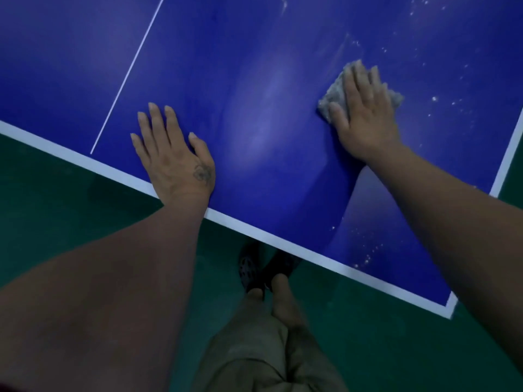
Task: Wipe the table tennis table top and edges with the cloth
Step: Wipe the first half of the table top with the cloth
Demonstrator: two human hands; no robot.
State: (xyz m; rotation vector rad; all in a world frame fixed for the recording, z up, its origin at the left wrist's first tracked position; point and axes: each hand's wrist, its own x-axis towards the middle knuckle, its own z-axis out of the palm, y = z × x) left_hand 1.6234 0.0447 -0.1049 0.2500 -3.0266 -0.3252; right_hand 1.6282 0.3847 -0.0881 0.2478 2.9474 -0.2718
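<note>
Pressing flat on the grey cloth (331,98), the right hand (365,117) has its fingers straight and spread, none curled round it. The cloth lies on the blue table tennis table top (254,66), toward its right side and well in from both visible edges. The left hand (172,154) rests palm-down with straight fingers, holding nothing, its wrist crossing the white near edge stripe (283,242). That stripe runs diagonally to a corner (450,309) at lower right, where it meets the right side stripe (507,157). Bare blue surface lies between the hands and beyond them. White specks (434,99) dot the top right of the cloth and toward the corner. Counted: one cloth, two hands, one thin white centre line (127,77), two edges, one corner, two dark shoes (248,268) on the green floor (56,207).
</note>
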